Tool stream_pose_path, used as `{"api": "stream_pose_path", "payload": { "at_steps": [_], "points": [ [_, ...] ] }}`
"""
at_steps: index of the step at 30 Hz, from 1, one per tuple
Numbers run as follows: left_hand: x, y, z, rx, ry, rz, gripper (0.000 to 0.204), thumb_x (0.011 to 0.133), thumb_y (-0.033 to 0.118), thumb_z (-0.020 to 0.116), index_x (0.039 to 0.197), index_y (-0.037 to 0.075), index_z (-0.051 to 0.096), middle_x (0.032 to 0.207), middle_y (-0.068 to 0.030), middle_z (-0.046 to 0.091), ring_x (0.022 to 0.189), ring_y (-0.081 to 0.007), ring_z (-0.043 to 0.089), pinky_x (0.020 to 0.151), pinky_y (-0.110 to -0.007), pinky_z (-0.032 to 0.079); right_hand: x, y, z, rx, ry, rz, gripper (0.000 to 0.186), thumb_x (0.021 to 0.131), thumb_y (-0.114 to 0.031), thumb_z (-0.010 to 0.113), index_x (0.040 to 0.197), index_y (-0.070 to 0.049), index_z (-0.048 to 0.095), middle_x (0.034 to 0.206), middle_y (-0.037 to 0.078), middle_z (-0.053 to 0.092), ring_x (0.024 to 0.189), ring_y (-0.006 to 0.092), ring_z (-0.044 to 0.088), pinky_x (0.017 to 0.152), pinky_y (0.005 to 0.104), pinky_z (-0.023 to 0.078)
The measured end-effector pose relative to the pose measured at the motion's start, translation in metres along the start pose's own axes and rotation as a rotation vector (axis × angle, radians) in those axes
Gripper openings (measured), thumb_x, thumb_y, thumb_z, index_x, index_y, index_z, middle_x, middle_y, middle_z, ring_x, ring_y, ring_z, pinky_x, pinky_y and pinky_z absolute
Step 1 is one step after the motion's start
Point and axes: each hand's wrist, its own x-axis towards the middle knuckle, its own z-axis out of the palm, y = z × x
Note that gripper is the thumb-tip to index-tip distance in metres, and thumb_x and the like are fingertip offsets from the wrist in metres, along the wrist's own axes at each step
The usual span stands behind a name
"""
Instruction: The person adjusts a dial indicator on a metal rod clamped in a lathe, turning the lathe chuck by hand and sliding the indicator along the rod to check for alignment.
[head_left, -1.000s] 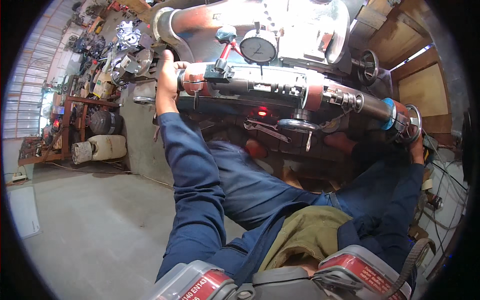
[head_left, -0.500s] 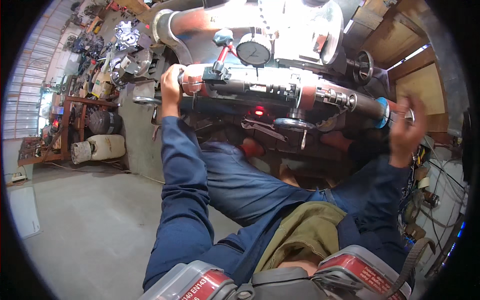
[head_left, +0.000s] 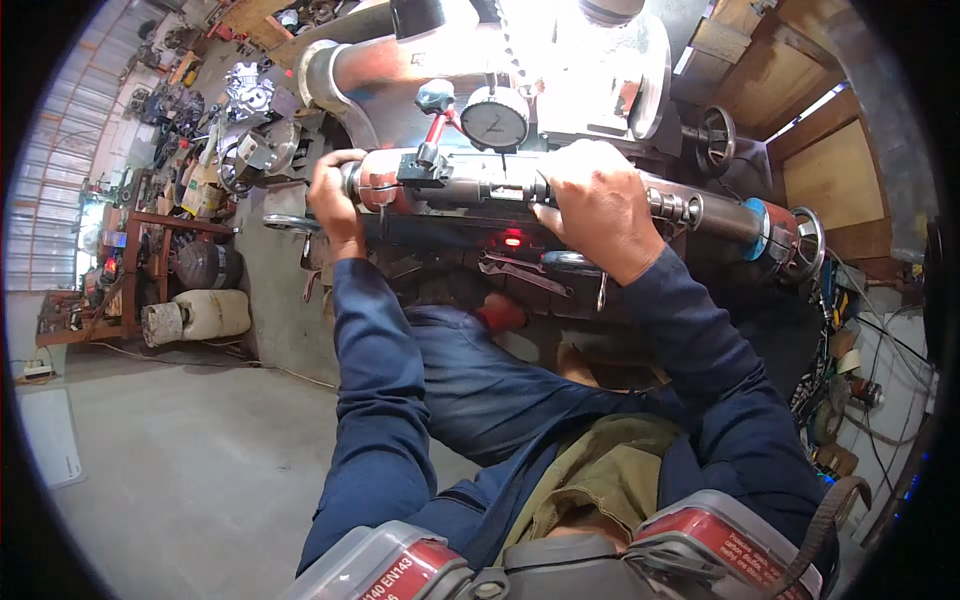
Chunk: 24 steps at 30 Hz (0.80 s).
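At two o'clock, our right hand (head_left: 605, 210) has its grip closed around the metal shaft (head_left: 465, 190) lying across twelve. At ten, our left hand (head_left: 338, 205) curls beside a red collar (head_left: 381, 188), how closed we cannot tell. Beyond, at twelve, we see a dial gauge (head_left: 495, 121).

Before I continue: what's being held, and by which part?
Right hand clasps the shaft assembly mid-length, right of the dial gauge; exact part hidden. Left hand curls at its left end, beside the red-brown collar; firm hold unclear.
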Motion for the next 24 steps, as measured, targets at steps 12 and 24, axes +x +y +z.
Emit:
{"api": "stream_pose_path", "payload": {
  "at_steps": [12,24],
  "points": [
    [-0.070,0.094,0.079,0.586,-0.168,0.409,0.021,0.082,0.025,0.063,0.101,0.022,0.068,0.151,-0.0195,0.031,0.140,-0.0418,0.024,0.109,-0.056,0.017,-0.004,0.002,0.006,0.067,-0.004,0.030,0.032,0.066,-0.024,0.078,0.091,-0.007,0.067,0.085,0.011,0.063,0.085,0.0287,0.062,0.077,0.0393,0.049],
    [-0.069,0.090,0.084,0.655,-0.130,0.451,0.012,0.085,0.028,0.064,0.092,0.022,0.070,0.152,-0.0184,0.029,0.140,-0.0424,0.025,0.107,-0.059,0.016,-0.005,0.002,0.007,0.058,0.015,0.035,0.031,0.066,-0.024,0.078,0.091,-0.008,0.068,0.084,0.010,0.065,0.083,0.0274,0.063,0.074,0.0381,0.051]
  ]
}}
